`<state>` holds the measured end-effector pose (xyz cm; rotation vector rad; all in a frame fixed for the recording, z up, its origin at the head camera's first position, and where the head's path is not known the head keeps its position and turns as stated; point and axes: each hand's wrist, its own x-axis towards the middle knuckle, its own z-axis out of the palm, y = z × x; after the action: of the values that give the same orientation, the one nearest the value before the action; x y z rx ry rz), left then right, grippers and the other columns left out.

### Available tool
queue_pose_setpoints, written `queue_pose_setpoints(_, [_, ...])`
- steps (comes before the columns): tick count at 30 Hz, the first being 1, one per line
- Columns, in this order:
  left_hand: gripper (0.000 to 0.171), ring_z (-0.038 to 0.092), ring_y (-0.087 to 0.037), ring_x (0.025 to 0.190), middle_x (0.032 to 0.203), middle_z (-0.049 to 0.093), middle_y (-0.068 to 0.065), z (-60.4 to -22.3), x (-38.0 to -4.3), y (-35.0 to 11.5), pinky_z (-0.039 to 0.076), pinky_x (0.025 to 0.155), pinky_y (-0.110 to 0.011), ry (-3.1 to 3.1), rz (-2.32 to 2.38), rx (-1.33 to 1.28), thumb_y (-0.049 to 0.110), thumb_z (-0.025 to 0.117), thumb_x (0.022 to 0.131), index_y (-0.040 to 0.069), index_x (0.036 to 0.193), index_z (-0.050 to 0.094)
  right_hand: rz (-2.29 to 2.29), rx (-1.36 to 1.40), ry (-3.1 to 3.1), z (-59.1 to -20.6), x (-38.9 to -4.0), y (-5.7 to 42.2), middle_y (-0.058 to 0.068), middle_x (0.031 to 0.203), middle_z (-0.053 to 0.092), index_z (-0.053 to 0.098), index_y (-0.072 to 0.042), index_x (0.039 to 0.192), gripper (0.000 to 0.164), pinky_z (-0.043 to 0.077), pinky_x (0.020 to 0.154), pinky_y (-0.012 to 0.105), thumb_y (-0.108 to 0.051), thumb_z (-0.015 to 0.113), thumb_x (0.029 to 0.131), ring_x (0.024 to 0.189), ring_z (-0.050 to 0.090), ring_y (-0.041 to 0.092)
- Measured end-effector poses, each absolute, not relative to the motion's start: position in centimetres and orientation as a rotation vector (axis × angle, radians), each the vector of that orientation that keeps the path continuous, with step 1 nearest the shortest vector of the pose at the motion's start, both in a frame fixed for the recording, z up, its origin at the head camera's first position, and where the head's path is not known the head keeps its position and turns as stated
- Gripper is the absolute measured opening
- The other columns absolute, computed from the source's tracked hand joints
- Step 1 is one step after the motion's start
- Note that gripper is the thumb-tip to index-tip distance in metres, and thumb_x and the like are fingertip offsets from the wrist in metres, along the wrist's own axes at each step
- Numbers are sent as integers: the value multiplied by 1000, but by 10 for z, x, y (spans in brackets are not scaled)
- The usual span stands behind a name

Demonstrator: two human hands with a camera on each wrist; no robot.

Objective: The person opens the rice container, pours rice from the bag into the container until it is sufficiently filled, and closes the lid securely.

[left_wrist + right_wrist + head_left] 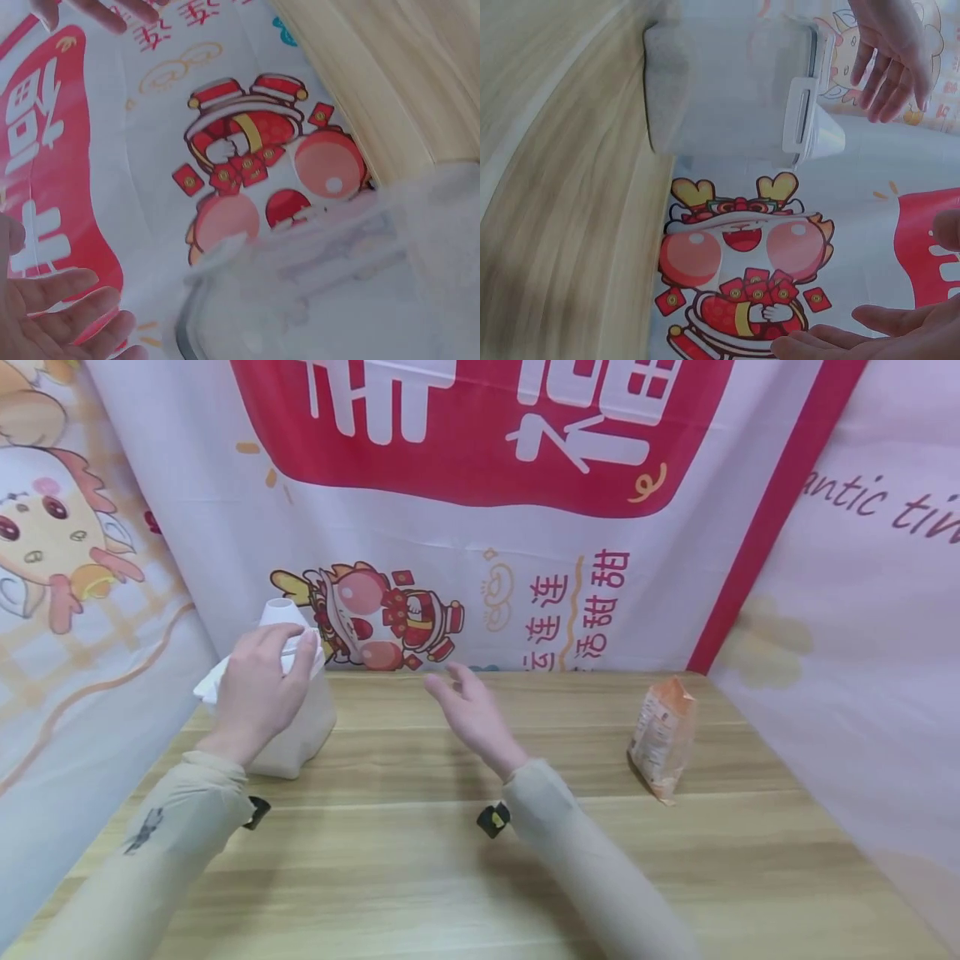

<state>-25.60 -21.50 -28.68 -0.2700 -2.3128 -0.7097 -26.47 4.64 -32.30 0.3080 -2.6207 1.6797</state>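
A translucent plastic storage container (300, 731) with a white lid and spout stands upright at the table's back left. Just over its lid hovers my left hand (262, 681), which hides part of the top in the head view. From the right wrist view, a gap shows between the left hand (892, 64) and the lid; its fingers are loosely extended and hold nothing. Seen from the left wrist, the container (337, 300) is hazy and close. My right hand (480, 722) is in the air right of the container, fingers spread, touching nothing.
An orange and white packet (662, 739) stands on the right side of the wooden table (420, 877). Printed cloth (480, 527) hangs behind the table and along both sides. A dark wrist mount (492, 819) sits under the right cuff.
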Motion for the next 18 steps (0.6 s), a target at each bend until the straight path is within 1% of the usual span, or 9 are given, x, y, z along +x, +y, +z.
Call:
queue_pose_setpoints(6, [48, 45, -46, 123, 129, 57, -26, -290, -262, -238, 32, 108, -55, -2251, -739, -194, 33, 43, 103, -7, 122, 62, 1731, 349, -2589, -325, -262, 32, 2, 154, 37, 37, -17, 152, 74, 36, 108, 45, -63, 49, 94, 135, 40, 22])
queue_pose_setpoints(10, [49, 43, -44, 127, 132, 55, -27, -292, -268, -251, 28, 111, -52, -2219, -782, -115, 31, 43, 103, -10, 124, 60, 1768, 333, -2555, -326, -263, 26, 1, 154, 37, 36, -17, 152, 75, 35, 109, 44, -63, 49, 94, 135, 39, 21])
queue_pose_setpoints(14, [53, 38, -43, 132, 136, 50, -28, -290, -272, -264, 23, 114, -51, -2256, -853, -1, 32, 35, 105, -10, 129, 56, 1801, 300, -2534, -323, -264, 16, 2, 152, 39, 38, -18, 151, 73, 37, 108, 44, -63, 49, 94, 135, 40, 22])
queue_pose_setpoints(18, [61, 34, -48, 132, 138, 45, -33, -289, -274, -277, 21, 113, -55, -2362, -916, 103, 36, 25, 106, -11, 136, 48, 1833, 315, -2511, -319, -265, 5, 1, 150, 42, 40, -18, 150, 69, 39, 107, 44, -60, 50, 96, 135, 41, 23])
